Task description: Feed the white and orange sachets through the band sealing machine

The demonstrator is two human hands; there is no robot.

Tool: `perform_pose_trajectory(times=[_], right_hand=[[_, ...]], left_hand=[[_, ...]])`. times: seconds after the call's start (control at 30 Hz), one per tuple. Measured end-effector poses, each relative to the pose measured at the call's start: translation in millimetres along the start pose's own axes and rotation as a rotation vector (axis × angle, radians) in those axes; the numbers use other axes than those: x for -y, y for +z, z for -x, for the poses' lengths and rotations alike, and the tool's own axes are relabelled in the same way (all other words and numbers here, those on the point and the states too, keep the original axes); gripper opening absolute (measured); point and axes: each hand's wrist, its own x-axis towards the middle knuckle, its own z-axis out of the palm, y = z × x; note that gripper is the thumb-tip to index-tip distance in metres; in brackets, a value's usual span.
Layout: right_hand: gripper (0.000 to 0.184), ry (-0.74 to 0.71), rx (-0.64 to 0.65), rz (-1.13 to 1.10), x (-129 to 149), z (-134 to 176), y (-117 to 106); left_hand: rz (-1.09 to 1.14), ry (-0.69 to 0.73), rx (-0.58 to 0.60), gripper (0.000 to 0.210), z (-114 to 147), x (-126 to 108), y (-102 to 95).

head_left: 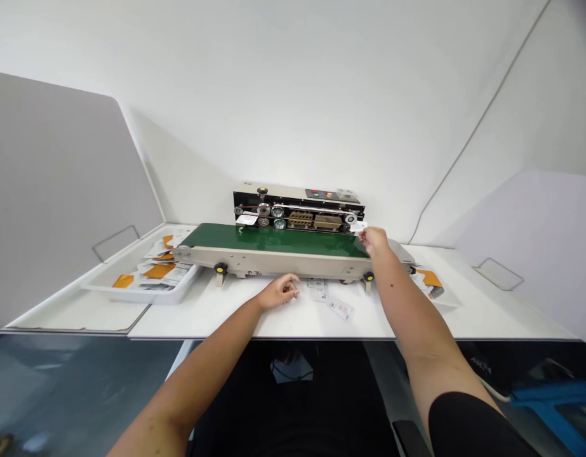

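Observation:
My right hand [374, 241] is at the right end of a band sealer [312, 221], its fingers pinched on a small white packet [357, 226] at the sealing band's end. Below runs the sealer's green conveyor belt [273, 240]. My left hand [279, 292] rests over the white table in front of the conveyor, fingers loosely bent and slightly apart, with nothing visible in them. Several small clear printed packets [340, 308] lie on the table just to its right. Another whitish packet [247, 219] sticks out at the left end of the sealing band.
A white bin [164, 297] of orange and white packets stands at the conveyor's left end. At the right, a second container [449, 303] with similar packets is partly hidden behind my right arm. White panels with wire handles flank the table [502, 317]; a wall stands behind the sealer.

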Motion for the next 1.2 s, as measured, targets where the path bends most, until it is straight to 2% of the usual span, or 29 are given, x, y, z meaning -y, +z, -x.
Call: perform_pose_trajectory(times=[0.13, 0.3, 0.37, 0.47, 0.5, 0.53, 0.6, 0.67, 0.77, 0.83, 0.93, 1.1, 1.2], right_hand=[[0.017, 0.060, 0.070, 0.017, -2.0, 0.2, 8.3], [0.006, 0.001, 0.103, 0.052, -5.7, 14.9, 1.7], [0.019, -0.169, 0.034, 0.137, -8.3, 32.3, -2.4], [0.032, -0.611, -0.124, 0.400, -22.8, 74.7, -9.5], [0.031, -0.726, -0.121, 0.493, -32.5, 91.6, -12.4], [0.029, -0.785, -0.059, 0.571, -45.0, 108.5, -16.0], [0.029, -0.807, 0.180, 0.729, -77.1, 138.8, -25.5], [0.039, -0.784, 0.344, 0.882, -114.0, 160.0, -37.9], [0.057, -0.714, 0.395, 1.026, -161.9, 173.9, -56.0], [0.055, -0.695, 0.397, 1.038, -180.1, 175.7, -63.4], [0.051, -0.749, 0.394, 0.982, -184.0, 176.2, -65.3], [0.052, -0.904, 0.269, 0.836, -162.9, 184.4, -49.0], [0.052, -1.002, 0.404, 0.727, -156.8, 194.7, -28.4]], left_hand=[[0.015, 0.007, -0.007, 0.050, -0.8, 2.1, 0.2], [0.013, 0.003, 0.008, 0.051, -1.4, 4.6, 0.2], [0.009, -0.001, 0.007, 0.050, -1.5, 4.7, -0.1], [-0.005, -0.004, 0.008, 0.049, -0.8, 3.6, -0.3], [-0.013, -0.004, 0.011, 0.048, -0.4, 3.1, -0.1], [-0.022, -0.003, 0.014, 0.047, 0.1, 2.5, 0.1], [-0.038, -0.005, 0.011, 0.046, 0.9, 1.5, 0.7], [-0.054, -0.011, 0.004, 0.044, 1.5, 0.5, 1.4], [-0.080, -0.014, 0.000, 0.043, 1.8, -1.1, 2.5], [-0.092, -0.015, -0.002, 0.043, 1.9, -2.6, 3.1], [-0.098, -0.024, -0.003, 0.042, 2.3, -4.9, 3.6], [-0.099, -0.004, -0.006, 0.045, 2.9, -6.3, 2.7], [-0.036, 0.022, 0.038, 0.051, 2.9, -5.7, 2.2]])
